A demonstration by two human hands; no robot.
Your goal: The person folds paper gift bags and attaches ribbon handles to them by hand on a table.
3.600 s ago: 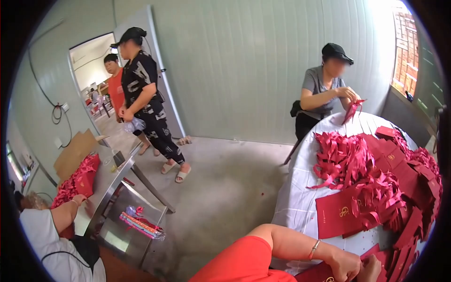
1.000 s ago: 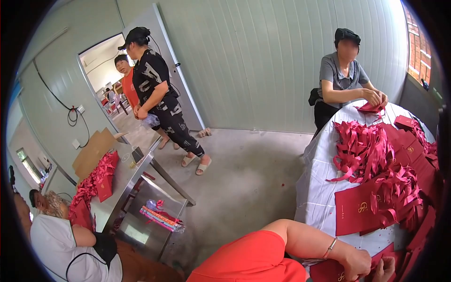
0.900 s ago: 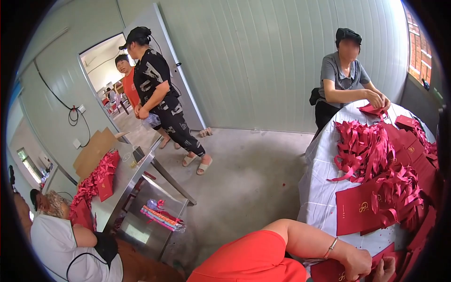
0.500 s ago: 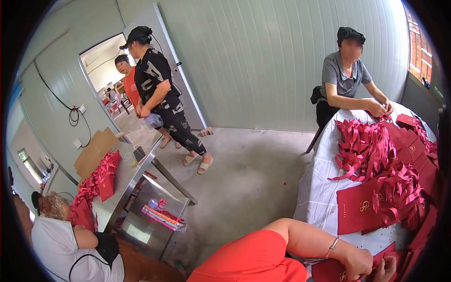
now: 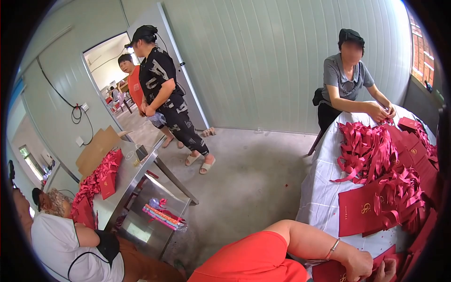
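Observation:
At the lower right, my left hand (image 5: 359, 265), below a bracelet and a red sleeve, is closed over the edge of a red gift bag (image 5: 327, 271) with a gold logo. Its fingertips are hidden beneath the hand. Just to its right, my right hand (image 5: 386, 270) has curled fingers close to the bag's dark red material. The frame's bottom edge cuts this hand off, and what its fingers pinch cannot be made out. Another red gift bag (image 5: 355, 214) lies flat beyond my hands, with a heap of red ribbons (image 5: 399, 195) partly over it.
A white-clothed table (image 5: 312, 190) carries more bags and a ribbon pile (image 5: 364, 150). Across it, a person in grey (image 5: 345, 77) handles ribbon. Two people stand by the doorway. At left, a metal table (image 5: 123, 188) holds red bags; a person in white (image 5: 70, 246) is beside it.
The scene has shifted slightly right and down in view. My hands stay at the same bag with almost no visible movement. The person across the table has their hands slightly apart from before.

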